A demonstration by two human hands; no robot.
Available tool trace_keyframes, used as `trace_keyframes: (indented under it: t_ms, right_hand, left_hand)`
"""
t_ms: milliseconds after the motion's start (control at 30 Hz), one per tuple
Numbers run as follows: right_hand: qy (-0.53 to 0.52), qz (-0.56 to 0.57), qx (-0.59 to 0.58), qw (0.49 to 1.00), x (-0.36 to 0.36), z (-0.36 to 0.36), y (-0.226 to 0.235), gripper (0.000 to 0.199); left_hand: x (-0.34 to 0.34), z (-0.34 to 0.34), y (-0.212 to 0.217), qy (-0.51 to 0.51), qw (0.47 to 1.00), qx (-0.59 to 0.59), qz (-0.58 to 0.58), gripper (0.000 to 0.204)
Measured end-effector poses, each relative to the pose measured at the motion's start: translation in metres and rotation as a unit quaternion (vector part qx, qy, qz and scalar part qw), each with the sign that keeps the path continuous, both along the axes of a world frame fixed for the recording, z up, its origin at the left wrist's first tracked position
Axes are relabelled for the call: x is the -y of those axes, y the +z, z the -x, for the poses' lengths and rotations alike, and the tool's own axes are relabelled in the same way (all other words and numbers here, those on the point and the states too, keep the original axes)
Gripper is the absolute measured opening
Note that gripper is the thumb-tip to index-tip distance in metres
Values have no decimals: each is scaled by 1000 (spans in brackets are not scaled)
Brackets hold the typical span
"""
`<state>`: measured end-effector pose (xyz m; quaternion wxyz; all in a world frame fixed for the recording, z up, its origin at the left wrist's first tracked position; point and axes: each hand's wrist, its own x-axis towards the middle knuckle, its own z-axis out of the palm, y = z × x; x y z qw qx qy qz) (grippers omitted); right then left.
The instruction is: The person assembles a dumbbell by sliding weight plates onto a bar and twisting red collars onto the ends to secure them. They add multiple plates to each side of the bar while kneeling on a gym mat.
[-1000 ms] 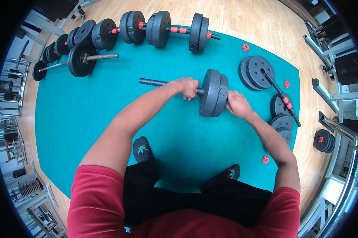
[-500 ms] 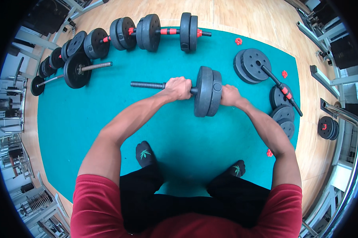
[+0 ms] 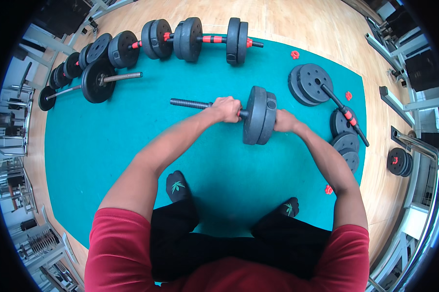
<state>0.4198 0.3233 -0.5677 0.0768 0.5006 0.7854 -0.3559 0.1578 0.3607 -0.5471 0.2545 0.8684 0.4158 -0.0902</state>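
Left hand (image 3: 227, 109) grips the threaded dumbbell bar (image 3: 190, 103); right hand (image 3: 286, 121) at the weight plates (image 3: 256, 117), its grip hidden!

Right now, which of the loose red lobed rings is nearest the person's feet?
The red lobed ring beside the right elbow; both other loose rings lie farther ahead.

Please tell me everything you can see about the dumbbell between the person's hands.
The dumbbell has two thick, round, dark grey plates side by side at its right end, plastic-looking. Its black bar is threaded and has no plates at its left end; a little red shows beside the left hand, closed around the bar. The right hand is at the plates' outer side, its grip hidden. The bar runs crosswise over the green mat.
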Motion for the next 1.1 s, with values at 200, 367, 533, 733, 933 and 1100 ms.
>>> trace_keyframes:
  t_ms: [200,367,533,733,933,1100]
  right_hand:
    - [-90,-327,38,940,42,11,-12,32]
    - [-98,-247,53,963,28,18,4,19]
    - [-54,-231,115,965,18,18,22,16]
    - [-47,-175,129,975,-1,16,28,18]
    - [-26,107,-10,994,-22,13,32,31]
    - [-68,62,25,995,-26,-8,-15,44]
  left_hand:
    - [-16,-18,10,60,951,-119,280,28]
    - [-17,-17,8,36,967,-109,227,27]
    - [-3,-10,17,5,998,-65,-5,21]
    - [3,-10,21,19,993,-66,-99,16]
    - [7,-10,-5,5,986,-65,-156,16]
    - [-25,-20,14,-51,995,-75,-47,29]
